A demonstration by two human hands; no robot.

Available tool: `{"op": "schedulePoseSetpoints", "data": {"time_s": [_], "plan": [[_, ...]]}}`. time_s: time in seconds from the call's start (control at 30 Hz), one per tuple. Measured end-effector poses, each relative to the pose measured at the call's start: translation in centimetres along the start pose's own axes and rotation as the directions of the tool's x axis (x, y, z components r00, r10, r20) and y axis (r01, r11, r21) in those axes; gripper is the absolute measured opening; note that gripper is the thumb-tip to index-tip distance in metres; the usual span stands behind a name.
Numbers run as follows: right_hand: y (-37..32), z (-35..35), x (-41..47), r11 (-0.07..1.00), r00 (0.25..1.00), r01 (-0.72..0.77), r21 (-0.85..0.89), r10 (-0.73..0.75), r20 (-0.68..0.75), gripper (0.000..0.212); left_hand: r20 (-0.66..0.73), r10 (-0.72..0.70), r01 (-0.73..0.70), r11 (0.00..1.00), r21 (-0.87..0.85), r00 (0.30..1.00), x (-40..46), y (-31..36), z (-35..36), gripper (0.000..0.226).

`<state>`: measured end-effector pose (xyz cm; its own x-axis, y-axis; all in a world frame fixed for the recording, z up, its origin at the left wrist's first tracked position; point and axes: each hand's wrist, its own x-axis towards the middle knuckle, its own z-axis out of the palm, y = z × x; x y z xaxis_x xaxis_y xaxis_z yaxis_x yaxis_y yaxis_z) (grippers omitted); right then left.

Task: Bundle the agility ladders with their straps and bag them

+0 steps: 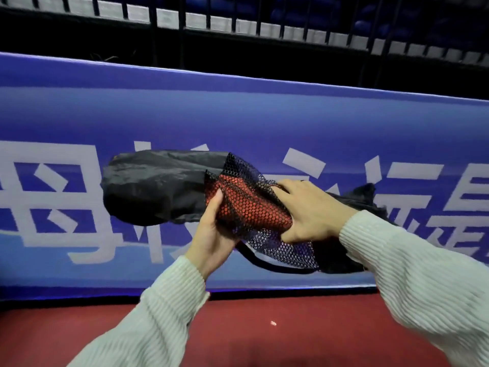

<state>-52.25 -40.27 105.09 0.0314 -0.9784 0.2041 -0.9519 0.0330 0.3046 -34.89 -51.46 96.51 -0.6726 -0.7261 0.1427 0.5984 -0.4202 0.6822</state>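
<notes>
Red floor [264, 337] under you, running up to a long blue padded barrier [264, 115] with big white characters across it. A dark strip shows where the barrier meets the floor. Above the barrier's top edge there is a black railing [238, 25] with pale panels behind it, and dim blue seats [304, 9] further back. One small white speck [272, 323] lies on the floor below your right sleeve.

You hold the bag [158, 186] up in front of the barrier, off the floor. Its black fabric end sticks out to the left; the mesh part [251, 205] sits between your hands, with red showing through the mesh. Whether that red is the ladder, you cannot tell. A black cord [277, 268] loops below the mesh.

Your left hand [211, 234] grips the mesh part from underneath, thumb up against it. Your right hand [312, 213] clamps over the mesh from above, fingers curled into the fabric. More black fabric bunches behind the right wrist.

Open floor lies left and right of your arms.
</notes>
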Motion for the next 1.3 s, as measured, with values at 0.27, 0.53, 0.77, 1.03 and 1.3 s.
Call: {"op": "schedulePoseSetpoints", "data": {"time_s": [0.27, 0.53, 0.77, 1.03, 1.3], "plan": [[13.9, 1.8, 9.6, 0.997, 0.979, -0.015, -0.074, 0.000, -0.203, 0.095, 0.085, 0.146, -0.153, 0.985, 0.081, 0.986, 16.6, 0.7, 5.4, 0.061], [27.5, 1.0, 21.3, 0.988, 0.912, 0.046, -0.146, -0.101, -0.397, 0.102, 0.118, 0.323, -0.340, 0.924, 0.174, 0.939, 32.6, 2.6, 10.1, 0.057], [36.7, 1.5, 32.3, 0.991, 0.816, 0.130, 0.021, -0.094, -0.570, 0.063, 0.201, 0.438, -0.475, 0.855, 0.207, 0.876, 47.5, 5.0, 11.9, 0.044], [52.4, -4.9, 50.0, 0.950, 0.797, -0.252, 0.184, 0.312, -0.517, 0.078, 0.200, 0.306, -0.365, 0.814, 0.451, 0.931, 67.3, 16.5, 19.8, 0.040], [57.0, -2.5, 55.2, 0.800, 0.686, -0.400, 0.447, 0.585, -0.433, 0.022, -0.051, 0.364, -0.248, 0.725, 0.642, 0.930, 73.8, 18.8, 16.3, 0.029]]}}
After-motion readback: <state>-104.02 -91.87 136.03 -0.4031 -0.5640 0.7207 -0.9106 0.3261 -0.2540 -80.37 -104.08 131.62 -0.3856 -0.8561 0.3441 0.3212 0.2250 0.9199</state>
